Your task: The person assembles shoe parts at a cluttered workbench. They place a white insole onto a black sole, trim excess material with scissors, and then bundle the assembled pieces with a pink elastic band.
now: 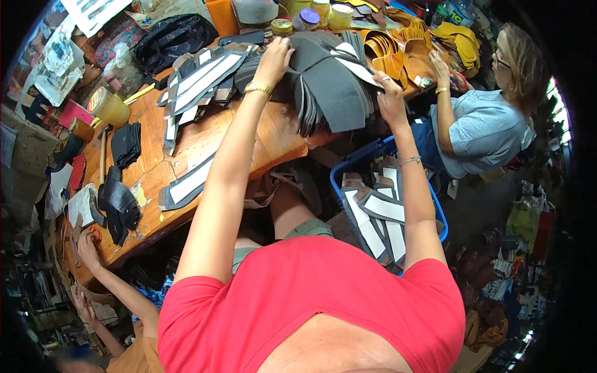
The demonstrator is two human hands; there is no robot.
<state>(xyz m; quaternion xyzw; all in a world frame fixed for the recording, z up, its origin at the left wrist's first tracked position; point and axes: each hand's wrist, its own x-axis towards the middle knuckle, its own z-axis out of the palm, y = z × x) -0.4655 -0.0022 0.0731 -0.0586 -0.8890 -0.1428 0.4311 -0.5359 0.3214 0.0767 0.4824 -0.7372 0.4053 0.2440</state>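
Note:
A thick stack of dark grey cut pieces [336, 93], like leather or lining, lies at the table's far edge in front of me. My left hand [275, 61] is at the left side of this stack, its fingers curled together; what they pinch, if anything, is hidden. With my right hand [390, 98] I grip the end of a white strip piece [357, 68], which lies slanting over the stack. Left of my left forearm, dark pieces with white strips [202, 84] lie in an overlapping pile. One more white-and-grey piece [186, 183] rests at the table's near edge.
A blue crate [339, 177] holding white-and-grey pieces stands below my right arm. Jars [309, 18] and yellow-orange pieces [392, 53] line the back. A hammer [103, 152] lies left. One person [488, 118] is at the right, another [143, 348] at lower left.

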